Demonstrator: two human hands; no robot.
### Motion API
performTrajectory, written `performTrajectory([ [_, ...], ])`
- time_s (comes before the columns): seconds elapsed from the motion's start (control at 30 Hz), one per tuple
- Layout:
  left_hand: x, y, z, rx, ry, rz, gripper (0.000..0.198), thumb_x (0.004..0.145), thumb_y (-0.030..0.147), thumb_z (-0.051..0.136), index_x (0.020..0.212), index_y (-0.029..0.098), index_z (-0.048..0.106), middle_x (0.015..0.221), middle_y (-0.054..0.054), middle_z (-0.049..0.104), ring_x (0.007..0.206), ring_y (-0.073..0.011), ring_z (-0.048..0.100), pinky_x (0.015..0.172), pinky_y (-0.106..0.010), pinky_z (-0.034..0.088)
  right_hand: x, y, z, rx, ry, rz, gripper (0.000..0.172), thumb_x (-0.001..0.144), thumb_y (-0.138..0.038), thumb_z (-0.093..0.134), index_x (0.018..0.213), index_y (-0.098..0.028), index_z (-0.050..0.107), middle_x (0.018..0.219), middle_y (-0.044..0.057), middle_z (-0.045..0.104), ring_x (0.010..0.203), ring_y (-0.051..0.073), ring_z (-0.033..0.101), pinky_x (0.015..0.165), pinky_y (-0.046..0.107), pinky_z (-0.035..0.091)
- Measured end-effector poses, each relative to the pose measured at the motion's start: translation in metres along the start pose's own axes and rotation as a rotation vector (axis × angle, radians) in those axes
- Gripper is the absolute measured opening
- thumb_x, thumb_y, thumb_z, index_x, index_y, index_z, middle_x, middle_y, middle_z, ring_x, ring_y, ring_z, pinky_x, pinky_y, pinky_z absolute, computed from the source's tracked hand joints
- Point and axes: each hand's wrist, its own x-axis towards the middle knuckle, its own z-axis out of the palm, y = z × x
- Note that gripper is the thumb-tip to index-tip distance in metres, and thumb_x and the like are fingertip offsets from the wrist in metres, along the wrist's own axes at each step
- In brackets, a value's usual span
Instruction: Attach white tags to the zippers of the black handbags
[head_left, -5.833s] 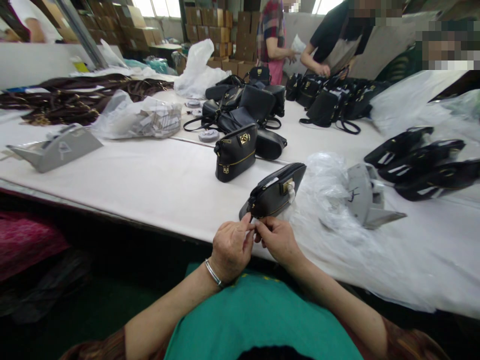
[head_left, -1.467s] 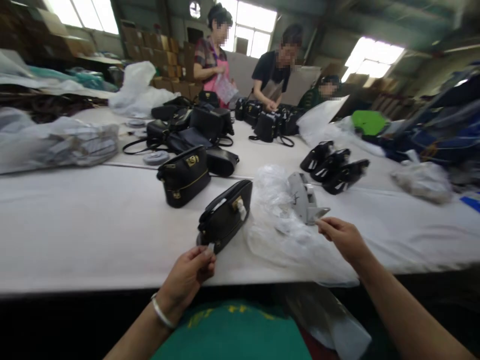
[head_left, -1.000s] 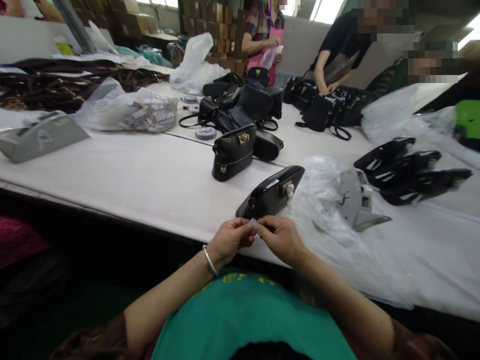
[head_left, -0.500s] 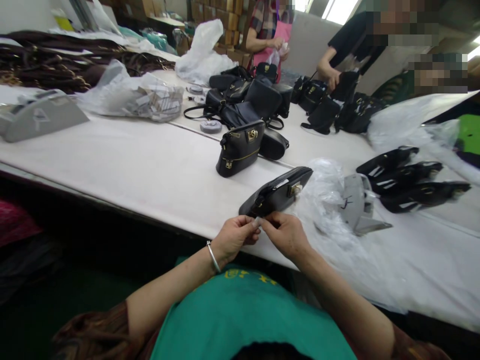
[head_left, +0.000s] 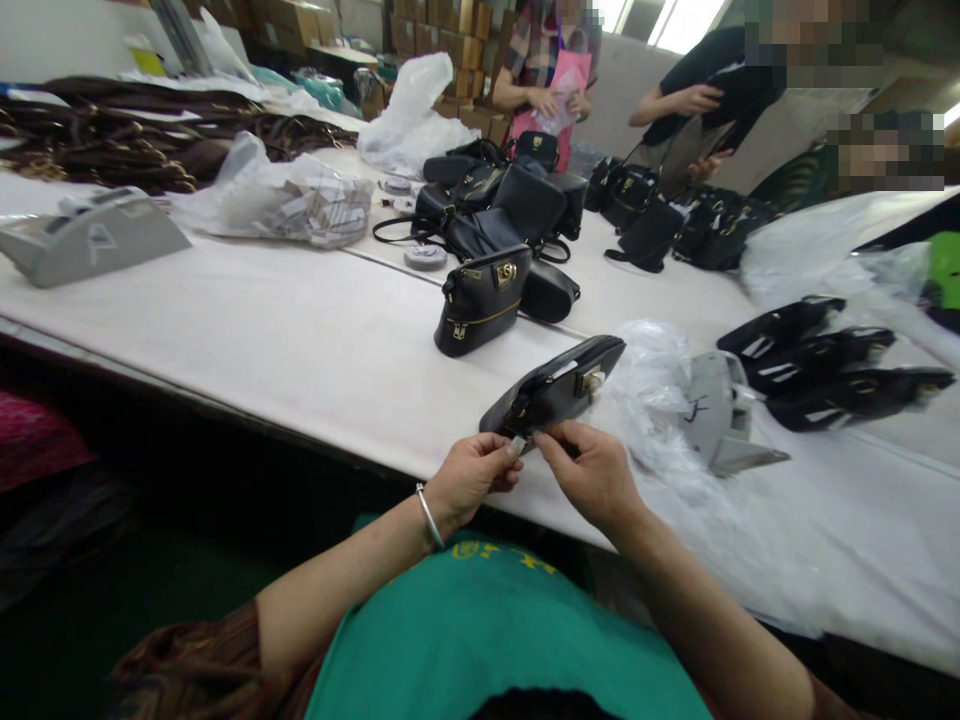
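Left hand (head_left: 474,476) pinches a small white piece (head_left: 517,446) at the near end of the tilted black bag (head_left: 551,397), near table edge. Right hand (head_left: 596,472) alongside, fingertips bunched, can't tell on what. White wrap (head_left: 597,381) already on clasp. Standing bag (head_left: 480,315) behind: clasp (head_left: 507,273), zip pulls (head_left: 460,330) unwrapped.

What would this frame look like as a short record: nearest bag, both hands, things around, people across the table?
Nearest bag: black, tilted, gold-coloured clasp partly covered in white
Left hand: pinching a small whitish piece
Right hand: fingertips by the nearest bag's lower edge; grip unclear
Behind: second black bag, upright
To the right: crumpled clear plastic, gray tape dispenser
Across the table: person in pink apron; person in dark top
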Motion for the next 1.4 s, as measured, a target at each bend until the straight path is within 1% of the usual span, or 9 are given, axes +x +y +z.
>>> performTrajectory([
  [0.13, -0.001, 0.0, 0.001, -0.003, -0.004, 0.019, 0.043, 0.065, 0.045, 0.086, 0.075, 0.011, 0.062, 0.069, -0.002, 0.061, 0.055, -0.0074, 0.053, 0.053, -0.021, 0.04, 0.002, -0.004, 0.001, 0.063, -0.157, -0.058, 0.022, 0.089, -0.032, 0.057, 0.075, -0.021, 0.07, 0.07, 0.001, 0.071, 0.064, 0.016, 0.062, 0.061, 0.025, 0.042],
  [0.3, -0.001, 0.001, 0.002, -0.011, -0.007, 0.03, 0.044, 0.064, 0.045, 0.086, 0.074, 0.011, 0.061, 0.067, -0.002, 0.059, 0.055, -0.0072, 0.052, 0.053, -0.021, 0.039, 0.004, -0.004, 0.009, -0.011, -0.181, 0.01, 0.022, 0.087, -0.032, 0.058, 0.074, -0.022, 0.072, 0.071, 0.002, 0.073, 0.063, 0.016, 0.064, 0.059, 0.025, 0.042],
  [0.53, -0.002, -0.001, 0.002, -0.014, 0.002, 0.054, 0.044, 0.064, 0.047, 0.085, 0.073, 0.011, 0.061, 0.069, -0.002, 0.06, 0.055, -0.0076, 0.051, 0.053, -0.022, 0.037, 0.006, -0.006, 0.011, -0.167, -0.126, 0.094, 0.022, 0.085, -0.034, 0.059, 0.074, -0.022, 0.073, 0.069, 0.003, 0.072, 0.062, 0.017, 0.063, 0.057, 0.026, 0.039],
  [0.67, -0.002, -0.001, 0.003, -0.015, -0.003, 0.058, 0.042, 0.066, 0.046, 0.084, 0.073, 0.011, 0.061, 0.068, -0.001, 0.059, 0.054, -0.0073, 0.051, 0.053, -0.022, 0.037, 0.007, -0.01, 0.011, -0.233, -0.127, 0.107, 0.023, 0.084, -0.034, 0.058, 0.072, -0.022, 0.072, 0.066, 0.003, 0.071, 0.06, 0.017, 0.062, 0.054, 0.026, 0.035],
  [0.93, -0.001, -0.005, 0.002, -0.019, 0.004, 0.087, 0.041, 0.067, 0.045, 0.083, 0.073, 0.012, 0.061, 0.063, 0.0, 0.058, 0.054, -0.0071, 0.051, 0.053, -0.022, 0.039, 0.009, -0.014, 0.01, -0.384, -0.113, 0.095, 0.021, 0.084, -0.034, 0.06, 0.071, -0.023, 0.072, 0.071, 0.005, 0.073, 0.064, 0.019, 0.063, 0.055, 0.028, 0.032],
  [1.1, -0.002, -0.008, 0.007, -0.007, 0.062, 0.123, 0.042, 0.065, 0.046, 0.084, 0.074, 0.011, 0.064, 0.062, 0.0, 0.059, 0.054, -0.0072, 0.052, 0.055, -0.021, 0.041, 0.009, -0.02, 0.014, -0.488, -0.094, 0.125, 0.028, 0.086, -0.042, 0.058, 0.072, -0.022, 0.072, 0.072, 0.007, 0.074, 0.065, 0.02, 0.065, 0.054, 0.029, 0.031],
  [1.23, -0.002, -0.008, 0.012, 0.001, 0.121, 0.141, 0.042, 0.064, 0.047, 0.084, 0.073, 0.01, 0.065, 0.063, -0.001, 0.061, 0.055, -0.0076, 0.053, 0.056, -0.022, 0.044, 0.008, -0.027, 0.017, -0.586, -0.045, 0.108, 0.03, 0.087, -0.041, 0.056, 0.073, -0.02, 0.071, 0.075, 0.009, 0.074, 0.068, 0.022, 0.066, 0.055, 0.03, 0.031],
  [1.33, -0.001, -0.009, 0.012, 0.011, 0.119, 0.141, 0.041, 0.065, 0.046, 0.084, 0.073, 0.011, 0.065, 0.062, -0.001, 0.061, 0.054, -0.0073, 0.053, 0.056, -0.021, 0.044, 0.007, -0.026, 0.017, -0.563, -0.031, 0.096, 0.029, 0.088, -0.04, 0.056, 0.074, -0.019, 0.071, 0.077, 0.01, 0.074, 0.07, 0.023, 0.067, 0.056, 0.03, 0.032],
  [1.4, -0.001, -0.008, 0.009, 0.01, 0.101, 0.13, 0.04, 0.064, 0.045, 0.084, 0.074, 0.011, 0.064, 0.063, -0.001, 0.061, 0.053, -0.007, 0.053, 0.054, -0.021, 0.043, 0.007, -0.021, 0.014, -0.463, -0.055, 0.11, 0.03, 0.088, -0.042, 0.056, 0.074, -0.019, 0.071, 0.076, 0.009, 0.074, 0.069, 0.022, 0.066, 0.057, 0.029, 0.034],
])
